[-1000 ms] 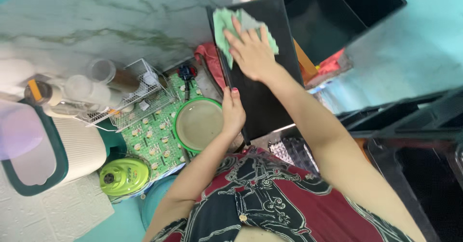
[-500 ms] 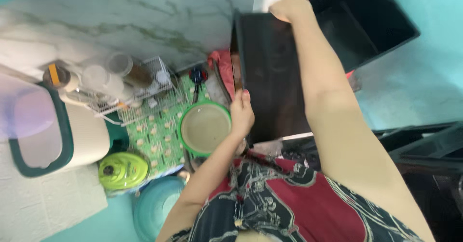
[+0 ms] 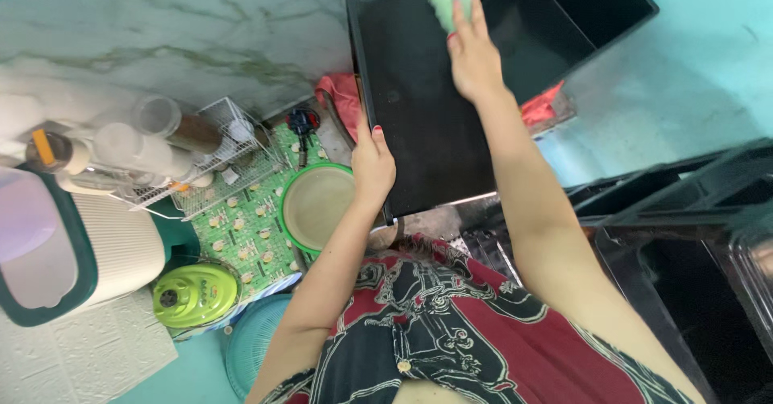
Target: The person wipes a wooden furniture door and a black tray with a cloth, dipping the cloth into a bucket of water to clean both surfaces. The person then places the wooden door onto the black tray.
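Black flat tray (image 3: 419, 106) upright, long axis vertical; left hand (image 3: 373, 171) gripping its edge, right hand (image 3: 473, 54) pressing green cloth (image 3: 447, 0).

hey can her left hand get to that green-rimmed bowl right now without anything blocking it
Probably yes, but not freely. The green-rimmed bowl lies open just beside the left hand, with nothing between them. That hand, though, is gripping the edge of the black tray, so it would have to let go first.

Ahead of me a white marble-look wall (image 3: 161, 26) with green veins takes soft, even light. To my right the wall (image 3: 700, 74) is painted turquoise, with dark black furniture (image 3: 692, 235) below it. The floor (image 3: 185, 372) beneath me is turquoise too, beside a white embossed mat (image 3: 72, 356).
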